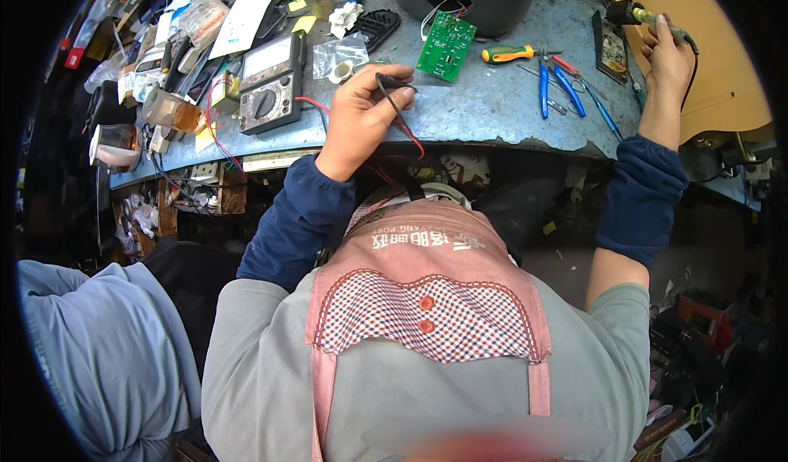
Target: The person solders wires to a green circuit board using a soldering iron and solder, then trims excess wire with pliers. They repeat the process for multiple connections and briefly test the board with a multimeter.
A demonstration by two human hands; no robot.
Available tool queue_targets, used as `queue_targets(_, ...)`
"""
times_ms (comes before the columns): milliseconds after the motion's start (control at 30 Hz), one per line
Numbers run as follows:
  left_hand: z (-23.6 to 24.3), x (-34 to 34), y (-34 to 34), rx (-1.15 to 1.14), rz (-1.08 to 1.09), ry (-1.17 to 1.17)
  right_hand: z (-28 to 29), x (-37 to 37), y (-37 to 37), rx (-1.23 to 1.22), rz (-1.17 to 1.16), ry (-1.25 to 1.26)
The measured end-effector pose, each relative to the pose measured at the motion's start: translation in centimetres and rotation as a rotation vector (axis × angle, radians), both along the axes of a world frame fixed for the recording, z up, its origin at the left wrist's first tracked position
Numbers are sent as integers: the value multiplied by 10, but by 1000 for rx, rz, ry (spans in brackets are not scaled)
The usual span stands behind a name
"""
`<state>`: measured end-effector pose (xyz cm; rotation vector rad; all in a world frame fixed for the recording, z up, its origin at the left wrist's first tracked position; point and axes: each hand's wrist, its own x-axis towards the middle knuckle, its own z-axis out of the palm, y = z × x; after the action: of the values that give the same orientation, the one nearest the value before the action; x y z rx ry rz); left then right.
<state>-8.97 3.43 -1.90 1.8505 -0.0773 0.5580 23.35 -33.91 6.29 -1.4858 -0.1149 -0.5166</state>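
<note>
As the left hand (365, 117) is gripping a probe (387, 92), the right hand (669, 66) a corded tool (648, 17), pliers (543, 92) are lying near the bench's (468, 117) front edge.

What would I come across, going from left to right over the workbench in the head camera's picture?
Clear cup with amber contents → multimeter → left hand → green circuit board → orange-and-green screwdriver → right hand.

Left grip (367, 110) curled, right grip (668, 58) outstretched
</note>
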Motion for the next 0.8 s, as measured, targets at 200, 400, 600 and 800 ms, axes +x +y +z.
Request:
queue_targets(200, 29, -1, -9, 310, 235, -386, 19, -101, 22, -12, -229, -440)
queue_targets(400, 37, 61, -26, 5, 171, -483, -47, -185, 90, 376, 187, -417)
queue_targets(600, 12, 82, -27, 175, 279, -353, -95, -192, 116, 546, 421, -145)
queue_targets(800, 21, 76, -29, 289, 271, -291, -97, -190, 124, 279, 402, -271)
